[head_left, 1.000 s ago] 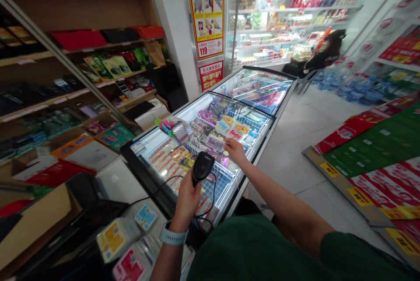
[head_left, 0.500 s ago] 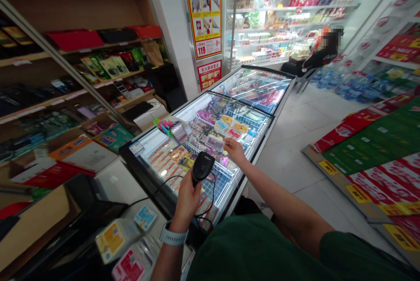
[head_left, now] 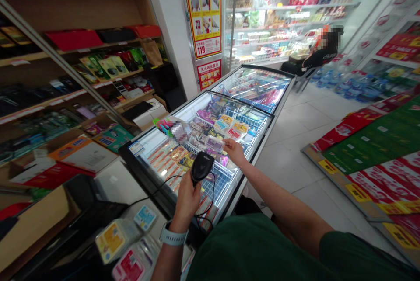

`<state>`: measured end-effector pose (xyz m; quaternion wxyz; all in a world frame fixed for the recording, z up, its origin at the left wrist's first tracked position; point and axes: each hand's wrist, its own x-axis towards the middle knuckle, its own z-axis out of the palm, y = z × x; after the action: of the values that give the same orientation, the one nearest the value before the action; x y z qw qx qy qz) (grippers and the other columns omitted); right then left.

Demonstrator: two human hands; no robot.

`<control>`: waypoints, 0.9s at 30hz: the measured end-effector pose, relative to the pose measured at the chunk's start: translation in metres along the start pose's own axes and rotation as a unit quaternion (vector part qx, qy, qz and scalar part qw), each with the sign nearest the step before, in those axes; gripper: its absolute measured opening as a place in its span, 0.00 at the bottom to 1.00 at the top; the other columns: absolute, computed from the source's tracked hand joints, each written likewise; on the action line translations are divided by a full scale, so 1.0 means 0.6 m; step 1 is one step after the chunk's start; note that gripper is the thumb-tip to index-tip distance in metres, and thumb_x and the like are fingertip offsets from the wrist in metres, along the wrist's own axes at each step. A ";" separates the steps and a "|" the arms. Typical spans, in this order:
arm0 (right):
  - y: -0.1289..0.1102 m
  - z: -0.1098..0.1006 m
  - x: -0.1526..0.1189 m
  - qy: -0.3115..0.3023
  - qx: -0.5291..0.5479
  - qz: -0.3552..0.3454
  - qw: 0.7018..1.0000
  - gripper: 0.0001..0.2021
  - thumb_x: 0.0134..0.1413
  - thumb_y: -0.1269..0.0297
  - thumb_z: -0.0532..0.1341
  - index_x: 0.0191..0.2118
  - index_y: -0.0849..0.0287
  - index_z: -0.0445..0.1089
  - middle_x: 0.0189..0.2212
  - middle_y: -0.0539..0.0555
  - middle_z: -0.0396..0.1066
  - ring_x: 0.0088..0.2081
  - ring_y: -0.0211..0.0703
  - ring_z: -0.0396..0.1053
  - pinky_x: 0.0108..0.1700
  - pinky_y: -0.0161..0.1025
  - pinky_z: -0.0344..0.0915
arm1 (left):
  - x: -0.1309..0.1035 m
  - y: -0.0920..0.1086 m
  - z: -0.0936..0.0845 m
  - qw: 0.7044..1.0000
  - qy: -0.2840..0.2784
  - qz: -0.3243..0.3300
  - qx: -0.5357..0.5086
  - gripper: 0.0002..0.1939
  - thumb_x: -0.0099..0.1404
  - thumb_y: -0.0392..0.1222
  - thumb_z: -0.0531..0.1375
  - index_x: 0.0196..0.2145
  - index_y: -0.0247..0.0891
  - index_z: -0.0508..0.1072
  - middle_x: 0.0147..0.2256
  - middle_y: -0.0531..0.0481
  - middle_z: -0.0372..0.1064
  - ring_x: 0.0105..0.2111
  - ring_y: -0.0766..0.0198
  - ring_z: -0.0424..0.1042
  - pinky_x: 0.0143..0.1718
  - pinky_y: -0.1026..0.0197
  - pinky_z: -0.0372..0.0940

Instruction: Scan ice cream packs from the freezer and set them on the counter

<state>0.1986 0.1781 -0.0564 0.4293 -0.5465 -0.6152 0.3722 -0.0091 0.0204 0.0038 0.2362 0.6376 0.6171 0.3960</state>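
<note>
My left hand point(head_left: 189, 198) is wrapped round the handle of a black barcode scanner point(head_left: 202, 166), whose cable hangs down beside the wrist. My right hand point(head_left: 233, 150) pinches the right end of a small pale package point(head_left: 215, 143) between thumb and fingers, above the glass top of the freezer point(head_left: 226, 97). Beyond that package, several yellow- and red-labelled packs point(head_left: 233, 133) are grouped over the freezer. A colourful bag point(head_left: 163, 126) is on the freezer's left side. Clear boxes with yellow point(head_left: 113, 239) and pink labels point(head_left: 130, 265) are at the lower left.
A black device point(head_left: 95, 211) and cartons point(head_left: 87, 153) stand at the left, near shelves of goods point(head_left: 75, 38). A seated person point(head_left: 323, 53) is beyond the freezer's far right end. Stacked green and red boxes point(head_left: 377, 141) line the right side, with bottled water point(head_left: 348, 82) behind.
The scanner in my left hand has shifted very slightly left. My right hand and the pale package look almost unmoved.
</note>
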 end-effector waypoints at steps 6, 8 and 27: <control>-0.003 0.001 -0.004 0.007 0.010 0.003 1.000 0.13 0.47 0.68 0.58 0.40 0.55 0.72 0.30 0.47 0.74 0.33 0.41 0.72 0.39 0.39 0.68 | 0.000 -0.001 0.000 1.000 0.008 0.003 0.004 0.22 0.62 0.37 0.54 0.54 0.33 0.62 0.49 0.38 0.66 0.51 0.52 0.66 0.53 0.49 0.60; -0.002 0.001 -0.005 0.009 0.012 0.003 1.000 0.12 0.47 0.68 0.58 0.40 0.54 0.72 0.30 0.47 0.74 0.33 0.41 0.72 0.39 0.39 0.68 | -0.001 -0.002 0.000 1.000 0.011 0.002 0.005 0.22 0.62 0.36 0.54 0.54 0.34 0.62 0.49 0.38 0.66 0.50 0.52 0.66 0.53 0.48 0.60; 0.008 0.005 -0.002 0.007 0.032 0.027 0.999 0.13 0.48 0.67 0.59 0.41 0.53 0.71 0.34 0.48 0.75 0.37 0.42 0.72 0.42 0.42 0.70 | -0.002 0.001 -0.002 1.000 -0.001 -0.016 -0.012 0.22 0.63 0.38 0.53 0.56 0.34 0.60 0.51 0.38 0.66 0.52 0.52 0.66 0.53 0.49 0.61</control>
<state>0.1976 0.1776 -0.0617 0.4404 -0.5519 -0.5849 0.3992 -0.0096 0.0187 0.0046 0.2514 0.6250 0.6223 0.3987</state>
